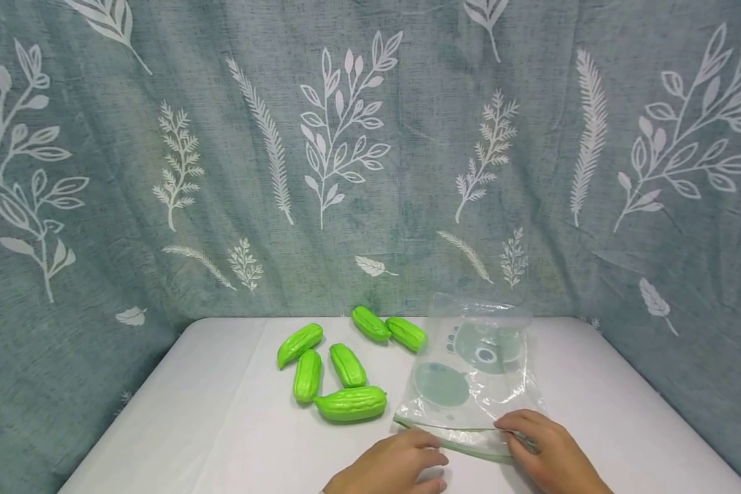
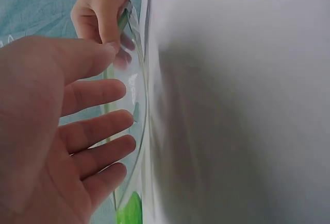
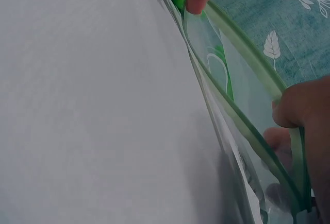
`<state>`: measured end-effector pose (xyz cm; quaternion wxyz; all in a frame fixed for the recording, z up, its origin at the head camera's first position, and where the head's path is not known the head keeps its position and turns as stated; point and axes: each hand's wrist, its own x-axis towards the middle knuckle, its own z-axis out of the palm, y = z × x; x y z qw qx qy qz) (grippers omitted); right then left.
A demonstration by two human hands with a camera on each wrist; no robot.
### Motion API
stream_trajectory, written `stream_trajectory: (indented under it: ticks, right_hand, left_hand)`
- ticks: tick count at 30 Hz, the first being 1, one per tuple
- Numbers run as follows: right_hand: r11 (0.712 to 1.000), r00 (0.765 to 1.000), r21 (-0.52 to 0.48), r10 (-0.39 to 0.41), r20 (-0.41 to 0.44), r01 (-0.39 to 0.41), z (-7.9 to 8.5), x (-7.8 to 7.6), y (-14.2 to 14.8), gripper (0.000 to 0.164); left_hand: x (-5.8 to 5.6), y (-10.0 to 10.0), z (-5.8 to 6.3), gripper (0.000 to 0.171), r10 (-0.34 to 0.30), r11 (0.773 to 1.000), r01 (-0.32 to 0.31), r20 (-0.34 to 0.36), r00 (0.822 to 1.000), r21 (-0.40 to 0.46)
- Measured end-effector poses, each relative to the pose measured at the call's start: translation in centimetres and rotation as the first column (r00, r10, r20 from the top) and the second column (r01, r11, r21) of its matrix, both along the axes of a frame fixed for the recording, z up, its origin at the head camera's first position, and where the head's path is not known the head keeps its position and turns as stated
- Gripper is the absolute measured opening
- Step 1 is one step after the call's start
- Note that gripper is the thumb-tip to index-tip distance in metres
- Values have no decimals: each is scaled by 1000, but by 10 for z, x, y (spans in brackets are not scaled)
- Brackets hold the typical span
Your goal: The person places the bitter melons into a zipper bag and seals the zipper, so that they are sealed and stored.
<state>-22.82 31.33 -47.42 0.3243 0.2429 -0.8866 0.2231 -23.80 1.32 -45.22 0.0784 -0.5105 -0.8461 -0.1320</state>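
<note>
A clear zip bag point(image 1: 488, 412) with pale green prints lies flat on the table, its green-edged mouth toward me. My right hand point(image 1: 546, 446) pinches the upper lip at the mouth's right end. In the right wrist view the zip strips point(image 3: 245, 123) stand apart, with the right thumb on one lip. My left hand point(image 1: 392, 461) is beside the mouth's left end. The left wrist view shows its fingers point(image 2: 100, 126) spread and fairly straight, close to the plastic; whether they touch it I cannot tell.
Left of the bag lie several bright green, ridged gourds point(image 1: 352, 403) on the white table point(image 1: 234, 425). One at the back point(image 1: 406, 334) is close to the bag's left side. A patterned teal curtain point(image 1: 407, 171) hangs behind the table and along both sides.
</note>
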Motion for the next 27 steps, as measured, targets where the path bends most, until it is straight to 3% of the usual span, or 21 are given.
stream_trajectory:
  ticks: [4, 12, 20, 25, 27]
  right_hand:
    - [1000, 1000, 5, 0, -10, 1, -2, -2, 2, 36]
    - [999, 996, -27, 44, -77, -46, -2, -4, 2, 39]
    - [994, 998, -97, -44, -45, 40, 1, -1, 1, 38]
    - [997, 992, -48, 53, -112, -59, 1, -3, 8, 44]
    - [996, 988, -13, 85, -132, -87, -1, -3, 12, 43]
  left_hand:
    - [-1, 5, -1, 30, -7, 1000, 7, -45, 999, 9]
    - [-7, 7, -8, 33, -65, 997, 62, -49, 997, -44]
    - [-12, 9, -10, 27, -125, 992, 124, -65, 990, -11]
    - [-11, 12, -11, 26, -121, 993, 119, -85, 989, -26]
    - [-9, 13, -12, 27, -93, 995, 90, -58, 994, -45]
